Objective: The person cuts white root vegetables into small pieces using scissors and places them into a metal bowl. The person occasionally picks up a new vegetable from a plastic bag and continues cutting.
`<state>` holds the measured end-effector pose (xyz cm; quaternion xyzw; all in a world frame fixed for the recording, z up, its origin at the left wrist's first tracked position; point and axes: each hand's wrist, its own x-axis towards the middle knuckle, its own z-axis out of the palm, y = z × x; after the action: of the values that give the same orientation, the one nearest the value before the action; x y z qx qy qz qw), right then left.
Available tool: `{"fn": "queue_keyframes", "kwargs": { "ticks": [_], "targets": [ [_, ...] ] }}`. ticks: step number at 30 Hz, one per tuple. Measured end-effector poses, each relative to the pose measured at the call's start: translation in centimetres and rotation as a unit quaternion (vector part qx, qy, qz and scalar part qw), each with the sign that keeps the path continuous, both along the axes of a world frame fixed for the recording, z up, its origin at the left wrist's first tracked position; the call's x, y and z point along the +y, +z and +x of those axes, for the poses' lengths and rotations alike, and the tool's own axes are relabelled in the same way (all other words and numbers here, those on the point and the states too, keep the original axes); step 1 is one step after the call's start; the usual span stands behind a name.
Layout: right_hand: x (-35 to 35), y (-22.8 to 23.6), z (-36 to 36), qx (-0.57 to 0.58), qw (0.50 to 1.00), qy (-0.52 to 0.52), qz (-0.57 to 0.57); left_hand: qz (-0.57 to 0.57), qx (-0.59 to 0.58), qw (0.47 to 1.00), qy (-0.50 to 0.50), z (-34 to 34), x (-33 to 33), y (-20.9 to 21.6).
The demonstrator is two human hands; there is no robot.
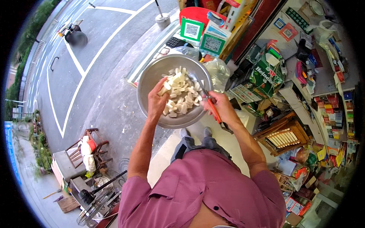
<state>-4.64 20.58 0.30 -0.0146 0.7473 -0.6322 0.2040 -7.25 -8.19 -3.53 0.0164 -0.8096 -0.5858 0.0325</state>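
Observation:
A wide steel bowl is in front of me, holding a heap of pale, peeled, cut pieces, perhaps a root vegetable. At the bowl's left side, my left hand reaches over the rim, its fingers closed on pale pieces. My right hand, over the right rim, grips a red-handled knife. The grey blade points up and left into the bowl, beside the heap. Part of the handle is hidden by the fingers.
Beyond the bowl stands a glass-topped counter with code signs and a clear plastic bag. Cluttered shop goods and a green carton fill the right. A wooden chair and fan stand left, near the road.

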Motion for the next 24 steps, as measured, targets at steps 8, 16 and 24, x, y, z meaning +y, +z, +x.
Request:
{"fn": "queue_keyframes", "kwargs": {
  "ticks": [8, 16, 24],
  "targets": [
    [-5.2, 1.8, -5.4, 0.032, 0.99, -0.056, -0.123, 0.218, 0.039, 0.969, -0.112, 0.2, 0.4, 0.0],
    [-6.9, -0.2, -8.0, 0.054, 0.986, -0.047, -0.149, 0.243, -0.09, 0.948, -0.184, 0.3, -1.0, 0.5],
    [-7.8, -0.5, -8.3, 0.185, 0.976, -0.087, -0.068, 0.032, -0.097, 0.971, -0.216, -1.8, -1.6, -1.0]
  ]
}}
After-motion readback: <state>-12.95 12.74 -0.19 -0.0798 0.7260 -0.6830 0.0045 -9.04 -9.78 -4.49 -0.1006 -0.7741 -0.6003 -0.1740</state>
